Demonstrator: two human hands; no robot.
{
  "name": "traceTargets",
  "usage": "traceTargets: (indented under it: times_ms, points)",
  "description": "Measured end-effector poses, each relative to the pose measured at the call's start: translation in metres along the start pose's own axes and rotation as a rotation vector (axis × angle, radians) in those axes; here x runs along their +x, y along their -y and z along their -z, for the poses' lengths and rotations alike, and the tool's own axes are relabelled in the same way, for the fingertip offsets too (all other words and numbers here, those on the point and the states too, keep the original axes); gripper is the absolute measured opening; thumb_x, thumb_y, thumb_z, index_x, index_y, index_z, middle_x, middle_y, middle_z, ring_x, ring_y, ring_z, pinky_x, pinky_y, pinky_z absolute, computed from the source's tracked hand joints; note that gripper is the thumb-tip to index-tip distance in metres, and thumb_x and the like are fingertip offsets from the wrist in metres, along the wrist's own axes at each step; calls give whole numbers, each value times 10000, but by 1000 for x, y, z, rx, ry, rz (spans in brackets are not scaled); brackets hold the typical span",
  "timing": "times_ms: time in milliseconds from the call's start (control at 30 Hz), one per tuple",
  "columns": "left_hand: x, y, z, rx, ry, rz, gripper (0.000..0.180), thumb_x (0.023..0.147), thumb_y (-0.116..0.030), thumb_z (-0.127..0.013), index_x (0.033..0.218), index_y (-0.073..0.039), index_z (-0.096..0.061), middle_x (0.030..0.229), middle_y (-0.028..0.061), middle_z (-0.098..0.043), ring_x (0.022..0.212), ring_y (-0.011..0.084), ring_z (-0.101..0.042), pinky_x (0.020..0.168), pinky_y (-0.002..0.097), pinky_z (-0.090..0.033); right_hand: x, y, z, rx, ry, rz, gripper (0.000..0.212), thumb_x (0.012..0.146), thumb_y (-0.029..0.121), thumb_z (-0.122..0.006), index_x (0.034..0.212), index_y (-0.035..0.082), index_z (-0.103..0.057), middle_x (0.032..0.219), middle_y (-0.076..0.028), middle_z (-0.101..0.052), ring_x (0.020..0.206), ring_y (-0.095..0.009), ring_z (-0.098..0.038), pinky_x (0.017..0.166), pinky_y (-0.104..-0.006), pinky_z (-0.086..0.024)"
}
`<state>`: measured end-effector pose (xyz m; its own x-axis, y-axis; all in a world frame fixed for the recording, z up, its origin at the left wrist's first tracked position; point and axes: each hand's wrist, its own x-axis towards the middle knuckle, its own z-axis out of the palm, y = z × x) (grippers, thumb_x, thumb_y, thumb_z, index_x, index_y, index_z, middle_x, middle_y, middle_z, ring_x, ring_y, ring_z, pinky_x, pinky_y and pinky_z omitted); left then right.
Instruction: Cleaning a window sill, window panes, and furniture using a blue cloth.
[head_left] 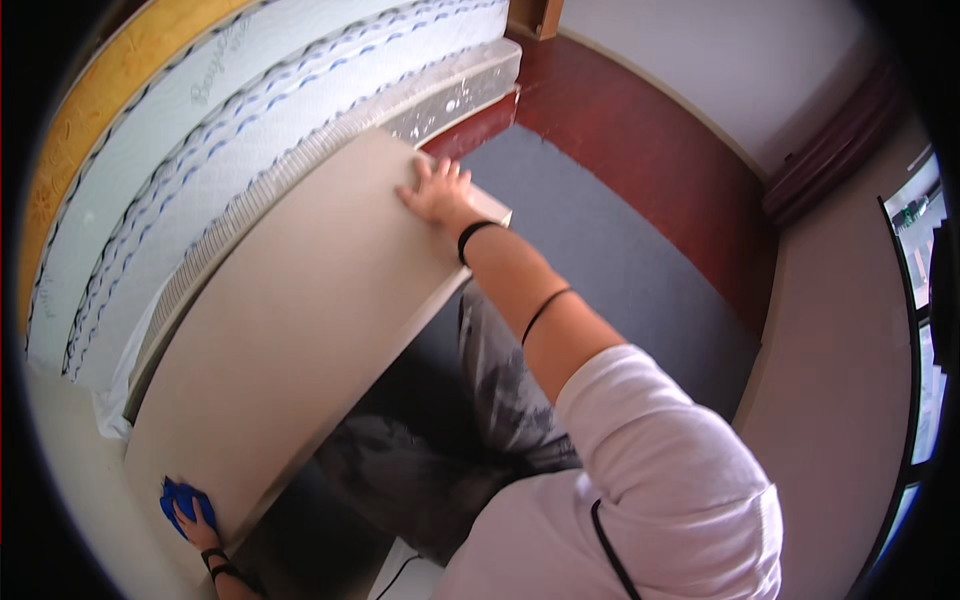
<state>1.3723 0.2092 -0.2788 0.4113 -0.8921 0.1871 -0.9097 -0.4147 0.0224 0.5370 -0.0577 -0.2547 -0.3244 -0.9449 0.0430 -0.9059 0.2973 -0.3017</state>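
Observation:
A long beige panel (285, 290) with a visible edge thickness stretches diagonally in front of me. At its near-left end, my left hand (197, 523) holds a blue cloth (183, 500) pressed against the panel's surface. My right hand (440, 190) lies flat, fingers spread, on the panel's far-right end, close to its corner. Nothing shows in the right hand. A dark band circles each wrist, and a second one is around my right forearm.
Several mattresses (250, 90), some in clear plastic, stand on edge behind the panel. A grey mat (600, 230) covers part of the reddish-brown floor (640, 150). Along the right are a wall, a dark red rolled curtain (835, 150) and a window (920, 300).

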Motion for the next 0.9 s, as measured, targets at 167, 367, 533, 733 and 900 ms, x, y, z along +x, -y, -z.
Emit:
traceTargets:
  times_ms: [167,367,533,733,900]
  points:
    - [14,67,-9,498,22,-181,484,1043,-362,-509,1501,-212,-462,1569,150,-380,1449,317,-346,1195,424,-293,0,10,-1,-35,125,-31,847,919,718,-397,1577,197,-283,1556,-271,-329,1462,-444,-297,1160,-586,-235]
    - [19,59,-28,97,-5,339,727,950,-646,-512,1554,-279,-341,1572,158,-382,1433,353,-370,1180,469,-291,-3,4,-16,-103,39,-60,857,893,738,-413,1569,222,-305,1505,-283,-383,1435,-455,-329,1151,-591,-243]
    - [29,109,-18,61,-49,490,777,893,-741,-489,1538,-323,-372,1598,110,-367,1463,322,-338,1196,478,-246,1,11,-24,-38,10,-57,868,865,730,-458,1560,224,-336,1490,-284,-400,1424,-464,-338,1153,-597,-237]
    - [56,195,-14,210,-55,375,773,903,-745,-456,1551,-337,-348,1607,114,-352,1468,330,-330,1198,490,-235,1,14,-26,-21,3,-89,813,887,677,-472,1555,230,-350,1479,-272,-420,1410,-443,-370,1145,-607,-250]
    - [58,162,-49,138,12,511,798,895,-775,-426,1566,-359,-309,1619,113,-330,1470,323,-330,1202,489,-233,0,14,-23,-77,-36,-113,790,889,642,-473,1554,231,-353,1471,-266,-435,1407,-453,-370,1141,-599,-253]
